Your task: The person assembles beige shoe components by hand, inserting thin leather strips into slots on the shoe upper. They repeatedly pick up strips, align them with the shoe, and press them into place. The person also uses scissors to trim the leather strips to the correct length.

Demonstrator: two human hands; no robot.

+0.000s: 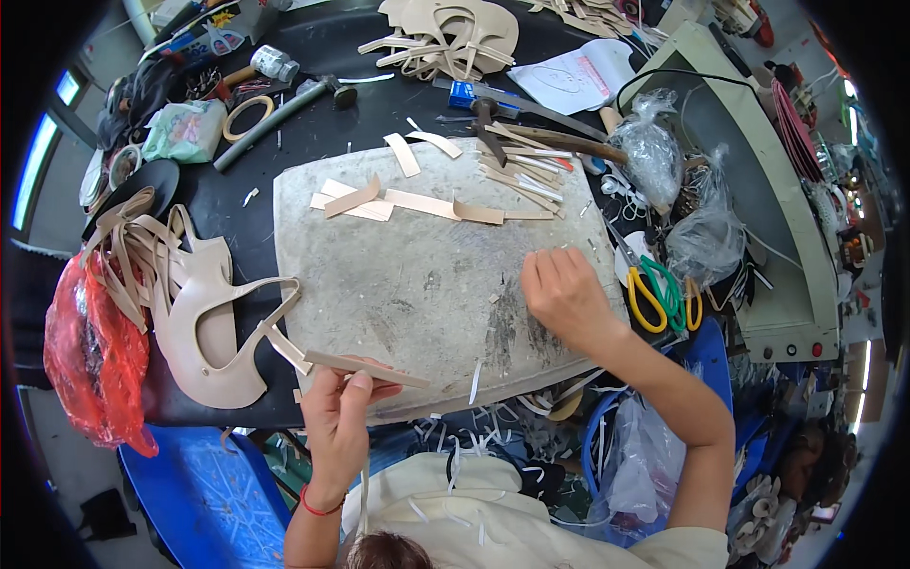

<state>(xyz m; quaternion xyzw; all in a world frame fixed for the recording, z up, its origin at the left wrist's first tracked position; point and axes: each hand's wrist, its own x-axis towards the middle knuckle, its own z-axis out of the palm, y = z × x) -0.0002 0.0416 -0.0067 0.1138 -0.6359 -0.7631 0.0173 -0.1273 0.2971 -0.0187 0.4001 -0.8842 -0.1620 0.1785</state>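
Note:
My left hand (343, 408) pinches a narrow beige leather strip (365, 366) over the front left edge of the pale worn work slab (417, 303). This strip meets a strap of the beige leather shoe upper (213, 327) lying on the left. Above the slab's right half, my right hand (567, 296) is closed with its fingers curled down; what it holds, if anything, is hidden. Loose leather strips (422, 203) lie across the slab's far part, and a bundle of thin strips (526, 171) rests at its far right corner.
Scissors with yellow handles (646, 302) and green-handled scissors (671, 294) lie at the right. Hammers (488, 119), a tape roll (248, 119) and stacked uppers (455, 36) are at the back. A red plastic bag (90, 356) sits far left, above a blue bin (209, 493).

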